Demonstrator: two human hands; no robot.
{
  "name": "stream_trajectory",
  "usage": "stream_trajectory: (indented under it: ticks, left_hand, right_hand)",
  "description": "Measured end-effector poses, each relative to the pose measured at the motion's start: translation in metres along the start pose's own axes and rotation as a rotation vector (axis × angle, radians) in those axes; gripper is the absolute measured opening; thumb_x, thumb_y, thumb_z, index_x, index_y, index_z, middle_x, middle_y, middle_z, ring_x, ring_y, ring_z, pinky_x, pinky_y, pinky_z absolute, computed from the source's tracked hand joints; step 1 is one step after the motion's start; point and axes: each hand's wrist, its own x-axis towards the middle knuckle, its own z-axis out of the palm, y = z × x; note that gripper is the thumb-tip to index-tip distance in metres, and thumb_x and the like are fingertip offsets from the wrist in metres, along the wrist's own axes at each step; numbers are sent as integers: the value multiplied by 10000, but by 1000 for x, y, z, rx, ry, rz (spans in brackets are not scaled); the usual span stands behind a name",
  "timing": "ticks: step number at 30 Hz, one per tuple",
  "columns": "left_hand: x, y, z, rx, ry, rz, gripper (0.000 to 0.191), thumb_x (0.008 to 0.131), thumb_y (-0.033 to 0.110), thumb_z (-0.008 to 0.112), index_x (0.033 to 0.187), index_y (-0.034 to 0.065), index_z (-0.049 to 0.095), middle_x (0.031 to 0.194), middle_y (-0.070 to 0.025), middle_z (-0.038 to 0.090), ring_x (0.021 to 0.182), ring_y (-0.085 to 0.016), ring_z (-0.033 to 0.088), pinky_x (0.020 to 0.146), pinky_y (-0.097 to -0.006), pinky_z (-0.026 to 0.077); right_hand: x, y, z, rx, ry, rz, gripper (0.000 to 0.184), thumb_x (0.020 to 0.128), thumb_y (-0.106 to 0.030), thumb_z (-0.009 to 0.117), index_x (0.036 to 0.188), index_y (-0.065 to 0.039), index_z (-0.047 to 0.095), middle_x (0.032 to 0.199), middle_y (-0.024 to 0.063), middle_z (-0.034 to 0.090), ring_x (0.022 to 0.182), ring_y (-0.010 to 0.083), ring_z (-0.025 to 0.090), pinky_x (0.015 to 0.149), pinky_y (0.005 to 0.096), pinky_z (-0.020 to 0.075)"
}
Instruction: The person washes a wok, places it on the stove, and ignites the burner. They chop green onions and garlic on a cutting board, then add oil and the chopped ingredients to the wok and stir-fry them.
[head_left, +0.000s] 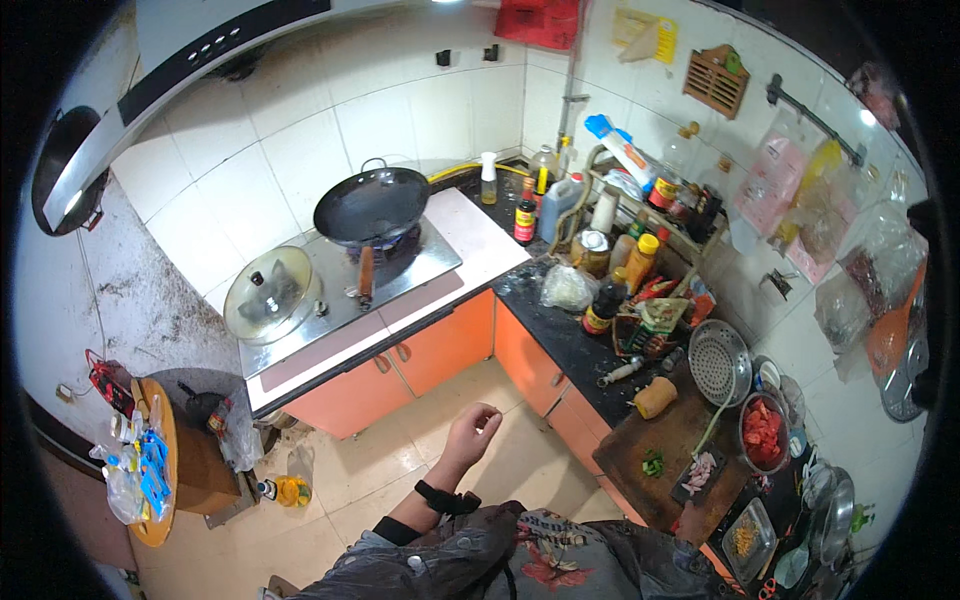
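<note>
My left hand (472, 433) hangs over the floor in front of the cabinets, loosely curled, with a small gap at the fingertips and nothing visible in it. At the lower right, my right hand (691, 519) is closed on a cleaver, its handle mostly hidden. Pale pink chopped pieces (700, 472) lie on the dark cleaver blade (684, 489), above a wooden cutting board (624, 459). Chopped green pieces (652, 463) sit on the board left of the blade. A long green stalk (713, 429) reaches up from the blade. Beyond is a metal bowl of red chunks (763, 432).
A black wok (373, 206) stands on the gas stove (439, 259), a glass lid (268, 295) beside it. Bottles, a perforated metal strainer (719, 363) and a tray (750, 541) crowd the right counter. An oil bottle (289, 491) stands on the floor near a round table (166, 450).
</note>
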Motion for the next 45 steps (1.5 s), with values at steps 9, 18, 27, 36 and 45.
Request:
stream_trajectory:
  ticks: [9, 18, 27, 36, 45]
  left_hand:
    - [-4, -61, -152, -60, 200, -164, 228, 953, 218, 583, 885, 11, 648, 836, -80, 680, 862, -150, 643, 776, -298, 503]
    - [-2, -91, -214, -72, 269, -80, 253, 901, 88, 637, 1131, 21, 555, 1270, -130, 501, 881, -186, 644, 722, -293, 526]
    - [-56, -72, -252, -113, 293, -322, 242, 965, 90, 547, 1180, -23, 540, 1072, -116, 658, 751, -145, 653, 674, -278, 545]
    - [-97, -75, -286, -138, 682, -388, 170, 975, 69, 523, 1091, -41, 583, 959, -127, 676, 811, -149, 640, 749, -273, 537]
    - [-65, -88, -282, -177, 643, -391, 192, 984, 94, 524, 1088, -60, 572, 976, -131, 675, 797, -136, 636, 753, -263, 535]
  right_hand:
    - [-58, -117, 56, 443, 151, -342, 399, 961, -210, 557, 1262, 40, 479, 1180, 166, 549, 1080, 294, 543, 924, 405, 445]
    - [-326, -350, 123, 449, -1257, -618, 336, 1024, -299, 474, 1217, -31, 539, 1022, 88, 658, 870, 142, 630, 764, 274, 511]
    - [-478, -560, 259, 351, -1787, -389, 484, 937, -491, 580, 1147, -60, 516, 1054, 117, 662, 901, 171, 651, 815, 336, 536]
    - [-505, -572, 281, 597, -2042, -211, 234, 902, -216, 597, 699, -134, 514, 584, -22, 535, 499, 99, 538, 456, 252, 452]
    - [-371, -513, 174, 245, -1463, -757, 340, 854, -131, 613, 1126, -24, 439, 687, 43, 543, 506, 131, 545, 440, 289, 456]
